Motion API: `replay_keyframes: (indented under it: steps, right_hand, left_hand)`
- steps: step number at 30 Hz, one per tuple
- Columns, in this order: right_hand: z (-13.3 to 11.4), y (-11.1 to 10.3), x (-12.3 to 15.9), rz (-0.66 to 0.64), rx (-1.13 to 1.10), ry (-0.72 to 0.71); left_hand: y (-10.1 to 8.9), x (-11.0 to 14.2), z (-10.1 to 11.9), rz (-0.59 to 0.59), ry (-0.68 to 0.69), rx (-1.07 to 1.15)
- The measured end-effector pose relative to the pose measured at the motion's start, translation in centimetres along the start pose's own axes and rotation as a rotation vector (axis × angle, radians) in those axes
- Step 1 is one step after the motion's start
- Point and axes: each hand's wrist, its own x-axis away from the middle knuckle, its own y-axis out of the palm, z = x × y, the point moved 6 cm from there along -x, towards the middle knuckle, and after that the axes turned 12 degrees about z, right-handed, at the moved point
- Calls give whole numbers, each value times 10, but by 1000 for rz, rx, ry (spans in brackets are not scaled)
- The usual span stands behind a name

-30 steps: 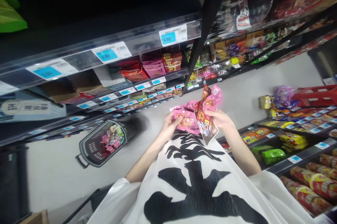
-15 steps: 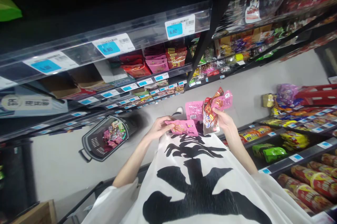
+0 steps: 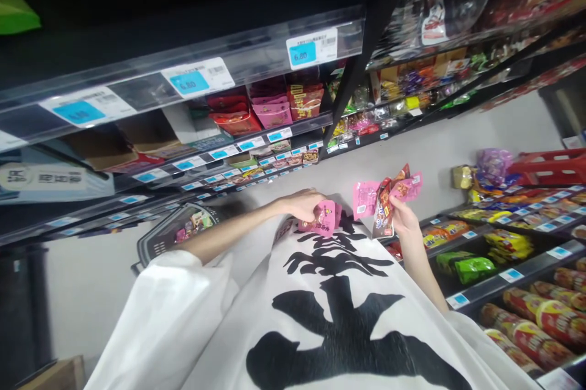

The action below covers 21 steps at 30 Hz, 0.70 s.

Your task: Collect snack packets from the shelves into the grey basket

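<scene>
My left hand is closed on pink snack packets, held in front of my shirt; one lies partly over another. To the right, my right hand grips several snack packets together. A dark brown and red packet hangs lowest in that bunch. A pink packet sticks out on its left, and more pink shows under my right thumb. Both hands are apart, at about the same height.
A dark shopping basket stands on the floor at left, partly covered by my left arm, with snack packets inside. Shelves with price labels run along the far side. Another shelf with green bags and cup-shaped tubs lies at right.
My left arm has swung across to the right, turning the pink packets in its grip and covering part of the basket. My right hand has shifted right with its bunch of packets.
</scene>
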Motion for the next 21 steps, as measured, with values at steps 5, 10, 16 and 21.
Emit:
replay_keyframes:
  steps: [5,10,16,21]
  right_hand:
    - [2,-14,5,63,-28,28]
    - [-2,-24,9,177,-12,76]
    - [-6,-41,10,289,-40,35]
    - [5,-46,13,292,-161,41]
  left_hand:
    - [-4,9,22,7,139,86]
    - [-25,11,35,72,163,130]
    - [-93,60,2,438,-22,308]
    - [-200,130,-62,1405,106,231]
